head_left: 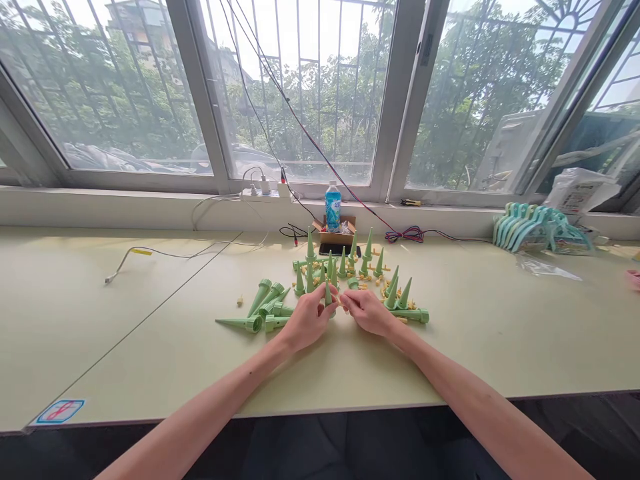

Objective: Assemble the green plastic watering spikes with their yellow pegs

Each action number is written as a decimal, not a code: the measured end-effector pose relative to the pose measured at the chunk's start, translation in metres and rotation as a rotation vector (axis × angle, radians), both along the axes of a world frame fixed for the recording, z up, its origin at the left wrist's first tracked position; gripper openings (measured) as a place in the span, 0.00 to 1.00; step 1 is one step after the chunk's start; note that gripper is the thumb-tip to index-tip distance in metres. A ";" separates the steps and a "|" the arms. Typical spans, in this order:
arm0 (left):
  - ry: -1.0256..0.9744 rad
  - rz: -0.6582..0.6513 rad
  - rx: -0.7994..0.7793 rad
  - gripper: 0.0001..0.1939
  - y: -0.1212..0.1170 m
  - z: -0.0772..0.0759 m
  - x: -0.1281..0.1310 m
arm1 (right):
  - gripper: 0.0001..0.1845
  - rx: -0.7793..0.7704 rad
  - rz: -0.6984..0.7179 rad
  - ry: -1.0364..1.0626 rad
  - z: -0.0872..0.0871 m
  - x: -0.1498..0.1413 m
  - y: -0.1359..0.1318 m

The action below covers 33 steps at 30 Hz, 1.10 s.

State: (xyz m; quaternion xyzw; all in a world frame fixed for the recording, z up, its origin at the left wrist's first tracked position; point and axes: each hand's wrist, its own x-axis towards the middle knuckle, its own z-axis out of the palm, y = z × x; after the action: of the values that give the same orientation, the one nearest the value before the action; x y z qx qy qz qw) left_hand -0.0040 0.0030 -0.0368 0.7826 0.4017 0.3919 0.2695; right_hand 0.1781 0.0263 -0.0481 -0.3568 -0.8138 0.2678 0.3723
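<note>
Over the middle of the table, my left hand (pixel 306 321) is closed around a green plastic watering spike (pixel 328 293), its tip pointing up. Close beside it, the fingers of my right hand (pixel 370 312) pinch together at the spike's side, on what looks like a small yellow valve (pixel 340 302), mostly hidden. Several green spikes stand point-up behind my hands, such as one spike (pixel 343 264), with small yellow valves (pixel 365 279) scattered among them. Left of my left hand, loose spikes (pixel 261 295) lie in a pile. Another spike (pixel 415 315) lies right of my right hand.
A blue-labelled bottle (pixel 333 208) stands by a small cardboard box (pixel 327 237) at the back. A coiled cable (pixel 406 234) and green hangers (pixel 530 228) are further right. A white cable (pixel 165 256) crosses the left side. One yellow valve (pixel 240 301) lies apart.
</note>
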 end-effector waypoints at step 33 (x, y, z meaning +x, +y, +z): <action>-0.025 0.062 -0.023 0.08 0.003 -0.002 -0.001 | 0.08 -0.058 0.019 -0.003 0.003 0.001 -0.005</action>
State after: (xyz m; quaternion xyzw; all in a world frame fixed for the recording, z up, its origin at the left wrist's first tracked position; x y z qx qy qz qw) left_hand -0.0052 0.0061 -0.0385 0.7617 0.4270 0.4051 0.2709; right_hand 0.1791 0.0217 -0.0453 -0.3602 -0.8095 0.2945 0.3581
